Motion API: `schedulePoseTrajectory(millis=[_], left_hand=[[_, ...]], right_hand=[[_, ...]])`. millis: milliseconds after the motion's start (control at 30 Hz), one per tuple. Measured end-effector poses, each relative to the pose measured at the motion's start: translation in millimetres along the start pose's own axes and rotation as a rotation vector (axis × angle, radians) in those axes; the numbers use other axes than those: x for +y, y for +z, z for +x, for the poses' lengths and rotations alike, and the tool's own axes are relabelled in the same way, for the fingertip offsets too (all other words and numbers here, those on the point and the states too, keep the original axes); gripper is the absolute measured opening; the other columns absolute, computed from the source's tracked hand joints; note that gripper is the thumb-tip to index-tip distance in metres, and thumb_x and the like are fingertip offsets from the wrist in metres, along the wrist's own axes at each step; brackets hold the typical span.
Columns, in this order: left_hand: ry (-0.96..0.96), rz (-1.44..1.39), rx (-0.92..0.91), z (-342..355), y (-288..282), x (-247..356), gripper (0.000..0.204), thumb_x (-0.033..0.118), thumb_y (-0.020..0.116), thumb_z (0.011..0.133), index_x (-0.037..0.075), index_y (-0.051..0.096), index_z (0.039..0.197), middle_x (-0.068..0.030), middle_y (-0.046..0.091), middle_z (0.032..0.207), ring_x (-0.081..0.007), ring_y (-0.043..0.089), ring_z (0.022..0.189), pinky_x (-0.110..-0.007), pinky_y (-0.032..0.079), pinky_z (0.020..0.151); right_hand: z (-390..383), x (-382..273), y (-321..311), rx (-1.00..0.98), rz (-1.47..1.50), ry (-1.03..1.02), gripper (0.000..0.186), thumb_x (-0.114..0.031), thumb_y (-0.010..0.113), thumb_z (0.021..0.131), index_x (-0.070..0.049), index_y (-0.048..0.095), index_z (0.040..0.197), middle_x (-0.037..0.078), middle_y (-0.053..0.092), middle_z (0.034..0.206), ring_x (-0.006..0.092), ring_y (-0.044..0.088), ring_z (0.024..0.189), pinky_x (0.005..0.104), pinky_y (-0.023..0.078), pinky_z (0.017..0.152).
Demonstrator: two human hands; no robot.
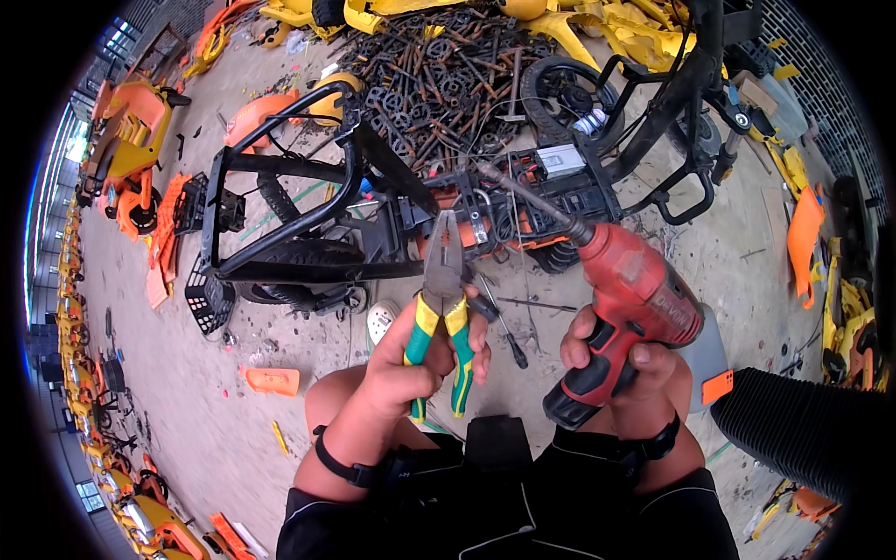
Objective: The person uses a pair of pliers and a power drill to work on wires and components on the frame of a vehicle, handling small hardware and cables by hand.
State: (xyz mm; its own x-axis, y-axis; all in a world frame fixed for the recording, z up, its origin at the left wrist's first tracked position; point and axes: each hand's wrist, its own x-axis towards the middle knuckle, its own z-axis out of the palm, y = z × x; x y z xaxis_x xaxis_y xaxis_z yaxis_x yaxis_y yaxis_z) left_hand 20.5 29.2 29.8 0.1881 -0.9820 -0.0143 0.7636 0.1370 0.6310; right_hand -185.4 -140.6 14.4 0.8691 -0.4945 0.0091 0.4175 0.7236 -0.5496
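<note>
My left hand (pixel 390 364) is wrapped round the green-and-yellow handles of combination pliers (pixel 444 266), their jaws pointing up and away from me. In my right hand (pixel 658 378) is a red-and-black cordless power driver (pixel 639 280). Its long thin bit (pixel 541 203) reaches up and left across the view of the vehicle's middle; whether the tip touches anything I cannot tell. Before me lies a stripped vehicle with a black tubular frame (pixel 322 273), wheels, cables and a battery-like box (pixel 560 161). A screwdriver (pixel 516 350) rests on the floor between my hands.
Beyond the frame is a heap of rusty cranks and chainrings (pixel 425 79). Yellow body panels (pixel 644 37) are piled behind it. An orange tray-like part (pixel 271 380) lies at left. Beside my right leg are a phone-like orange thing (pixel 718 386) and a black corrugated hose (pixel 784 420).
</note>
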Motion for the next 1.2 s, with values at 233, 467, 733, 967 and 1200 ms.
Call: schedulePoseTrajectory(millis=[233, 467, 733, 967, 1200], left_hand=[[0.182, 0.333, 0.127, -3, -5, -3, 0.094, -0.015, 0.04, 0.059, 0.006, 0.032, 0.15, -0.0148, 0.053, 0.115, -0.0268, 0.059, 0.1, -0.041, 0.049, 0.09], [0.201, 0.481, 0.279, -6, 0, -4, 0.092, -0.012, 0.04, 0.06, 0.005, 0.032, 0.15, -0.0139, 0.051, 0.118, -0.025, 0.059, 0.104, -0.039, 0.05, 0.091], [0.183, 0.537, 0.238, -10, -7, -2, 0.093, -0.02, 0.042, 0.065, 0.007, 0.027, 0.154, -0.0149, 0.052, 0.127, -0.0244, 0.059, 0.113, -0.04, 0.049, 0.098], [0.202, 0.551, 0.307, -9, 0, -2, 0.095, -0.014, 0.037, 0.058, 0.005, 0.031, 0.151, -0.0134, 0.051, 0.122, -0.0253, 0.059, 0.11, -0.04, 0.049, 0.095], [0.238, 0.567, 0.324, -9, 0, -2, 0.093, -0.012, 0.036, 0.059, 0.005, 0.032, 0.15, -0.0136, 0.051, 0.122, -0.0257, 0.058, 0.109, -0.041, 0.048, 0.097]], right_hand=[[-1, -2, 11, -0.022, -0.216, 0.083, 0.082, -0.024, 0.078, 0.069, 0.006, 0.044, 0.138, 0.024, 0.067, 0.109, 0.028, 0.067, 0.087, 0.0362, 0.055, 0.075], [0, 3, 11, -0.024, -0.172, 0.065, 0.081, -0.021, 0.077, 0.069, 0.007, 0.045, 0.138, 0.025, 0.067, 0.108, 0.0279, 0.068, 0.085, 0.0377, 0.055, 0.076], [0, 5, 5, -0.066, -0.16, 0.044, 0.082, -0.019, 0.075, 0.069, 0.007, 0.043, 0.14, 0.027, 0.067, 0.109, 0.0293, 0.068, 0.087, 0.0387, 0.056, 0.077], [-2, 5, 8, -0.043, -0.173, 0.065, 0.082, -0.019, 0.076, 0.069, 0.007, 0.042, 0.14, 0.027, 0.067, 0.109, 0.029, 0.068, 0.086, 0.0385, 0.056, 0.078], [1, 4, 9, -0.073, -0.232, 0.06, 0.082, -0.02, 0.076, 0.07, 0.007, 0.043, 0.14, 0.025, 0.067, 0.11, 0.0282, 0.067, 0.087, 0.0385, 0.054, 0.078]])
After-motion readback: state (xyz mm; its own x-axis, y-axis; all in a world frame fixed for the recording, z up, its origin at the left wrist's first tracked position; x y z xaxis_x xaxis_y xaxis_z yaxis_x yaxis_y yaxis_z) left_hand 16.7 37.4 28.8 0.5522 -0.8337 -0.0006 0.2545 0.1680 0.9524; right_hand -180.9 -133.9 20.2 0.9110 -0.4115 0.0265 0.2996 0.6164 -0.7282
